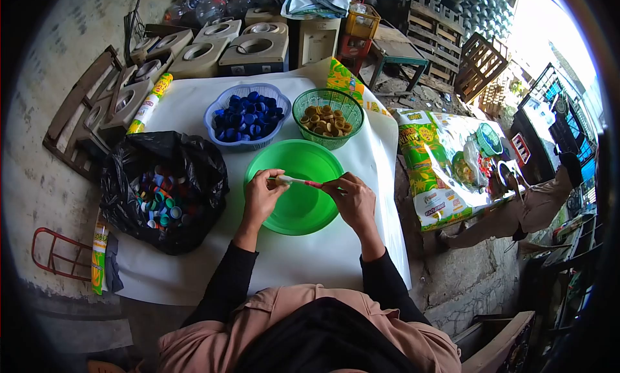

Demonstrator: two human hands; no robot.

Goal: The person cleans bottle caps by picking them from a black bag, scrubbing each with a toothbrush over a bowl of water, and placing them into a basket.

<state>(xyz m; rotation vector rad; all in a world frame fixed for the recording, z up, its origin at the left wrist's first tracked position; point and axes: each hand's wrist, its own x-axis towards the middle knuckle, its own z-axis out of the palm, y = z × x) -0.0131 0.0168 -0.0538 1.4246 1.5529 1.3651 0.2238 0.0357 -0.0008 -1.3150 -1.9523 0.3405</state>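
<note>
Above a green basin (pixel 294 211) on the white-covered table, a thin pink and white stick-like object (pixel 300 181) is held crosswise between my two hands. My left hand (pixel 263 195) pinches its pale end, and my right hand (pixel 352 198) has its fingers closed on the pink end. Behind the basin stand a blue basket (pixel 213 131) of blue caps (pixel 248 116) and a green basket (pixel 326 140) of tan caps (pixel 326 120). On the left lies an open black plastic bag (pixel 200 211) with mixed coloured caps (pixel 163 202) inside.
Dispenser-like casings (pixel 253 47) line the table's far edge. To the right, a second table (pixel 445 205) holds a small green basket (pixel 489 139) and bagged items, with another person (pixel 536 208) beside it. Wooden pallets (pixel 433 37) stand at the back.
</note>
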